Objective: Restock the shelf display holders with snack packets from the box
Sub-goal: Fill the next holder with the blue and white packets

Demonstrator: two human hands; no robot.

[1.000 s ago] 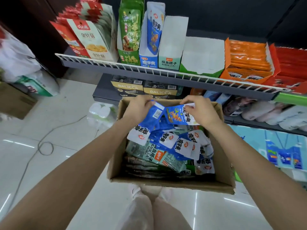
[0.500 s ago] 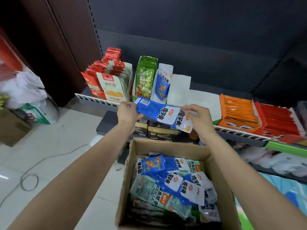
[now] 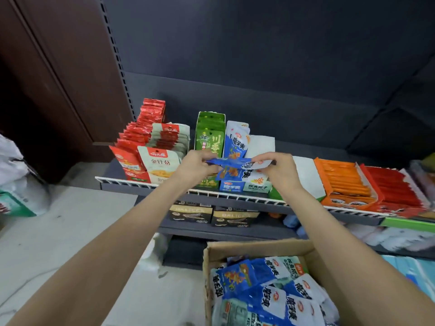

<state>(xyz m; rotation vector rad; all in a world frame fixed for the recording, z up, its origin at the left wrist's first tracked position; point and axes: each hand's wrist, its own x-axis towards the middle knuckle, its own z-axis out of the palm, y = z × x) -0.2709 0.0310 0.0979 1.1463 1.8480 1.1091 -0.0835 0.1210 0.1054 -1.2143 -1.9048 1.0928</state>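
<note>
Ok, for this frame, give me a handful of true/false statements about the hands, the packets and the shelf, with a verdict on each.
1. Both hands hold the same blue packets, the left hand at one end and the right hand at the other. True.
2. The packets are held above the cardboard box, inside its rim. False: they are up in front of the blue display holder on the wire-edged shelf.
3. The cardboard box still holds blue packets. True.
4. The green holder stands right of the blue one. False: it stands left of it.
5. The orange packs lie left of the red packs. True.
</note>
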